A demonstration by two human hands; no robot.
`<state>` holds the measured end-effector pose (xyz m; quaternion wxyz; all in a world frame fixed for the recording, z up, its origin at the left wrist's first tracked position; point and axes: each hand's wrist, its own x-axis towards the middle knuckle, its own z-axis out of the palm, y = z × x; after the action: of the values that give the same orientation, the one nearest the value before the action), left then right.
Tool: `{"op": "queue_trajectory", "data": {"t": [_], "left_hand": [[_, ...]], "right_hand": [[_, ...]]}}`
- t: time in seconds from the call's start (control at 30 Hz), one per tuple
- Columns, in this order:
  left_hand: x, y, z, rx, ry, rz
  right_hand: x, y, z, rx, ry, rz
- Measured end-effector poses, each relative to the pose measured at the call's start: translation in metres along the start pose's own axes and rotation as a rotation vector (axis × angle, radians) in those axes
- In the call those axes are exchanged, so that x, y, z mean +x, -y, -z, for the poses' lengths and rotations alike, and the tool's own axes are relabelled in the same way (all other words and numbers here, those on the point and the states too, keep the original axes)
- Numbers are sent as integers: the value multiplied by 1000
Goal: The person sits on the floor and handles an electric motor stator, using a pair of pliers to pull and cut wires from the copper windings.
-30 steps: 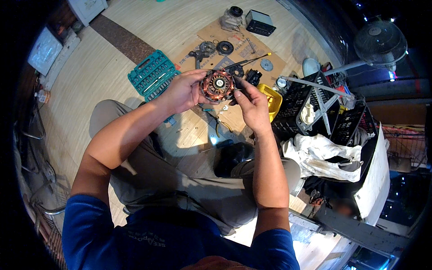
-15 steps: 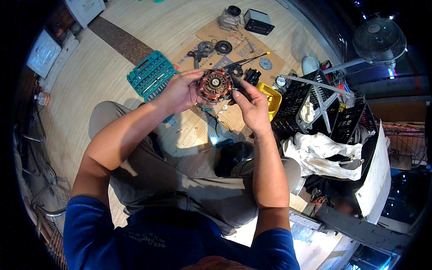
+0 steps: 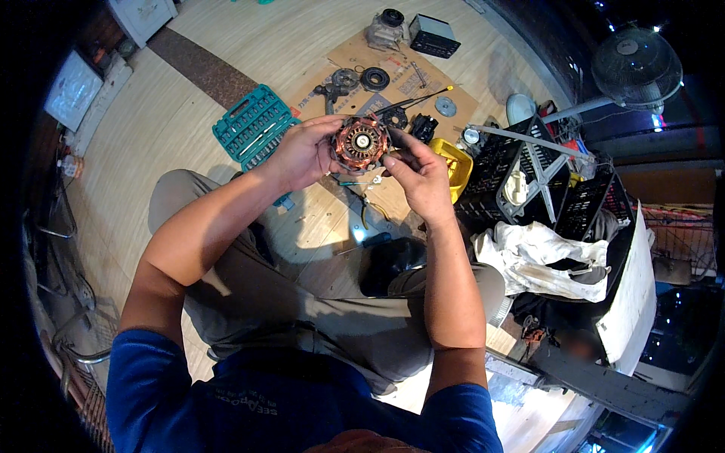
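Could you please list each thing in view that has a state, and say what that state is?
Copper-wound stator: lifted off the floor, held between both hands.
Left hand: gripping the stator's left side.
Right hand: fingertips on the stator's right edge.
Teal socket set case: open, lying flat on the floor.
Yellow bin: upright, partly hidden by the right hand.
Black crate: tilted, open side showing.
Standing fan: whether it runs cannot be told.

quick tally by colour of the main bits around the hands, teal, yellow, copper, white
Teal: 1, the teal plastic socket set case open on the wooden floor
Yellow: 1, the yellow plastic tub beside the right hand
Copper: 1, the round copper-wound stator, held by the left hand and the right hand
White: 1, the crumpled white cloth
Total: 4
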<state>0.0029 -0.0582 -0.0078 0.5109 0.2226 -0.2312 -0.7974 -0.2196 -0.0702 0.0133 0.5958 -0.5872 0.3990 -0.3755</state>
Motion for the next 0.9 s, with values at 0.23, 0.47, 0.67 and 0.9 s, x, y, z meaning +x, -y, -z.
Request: {"op": "queue_trajectory", "data": {"t": [0.23, 0.47, 0.67, 0.9], "left_hand": [[0, 1, 0, 20, 29, -16], [1, 3, -4, 36, 14, -31], [1, 5, 3, 70, -9, -39], [2, 5, -1, 40, 37, -37]], "right_hand": [[1, 3, -7, 1, -9, 18], [0, 1, -10, -9, -37, 39], [1, -2, -15, 7, -48, 40], [3, -7, -15, -1, -72, 62]]}}
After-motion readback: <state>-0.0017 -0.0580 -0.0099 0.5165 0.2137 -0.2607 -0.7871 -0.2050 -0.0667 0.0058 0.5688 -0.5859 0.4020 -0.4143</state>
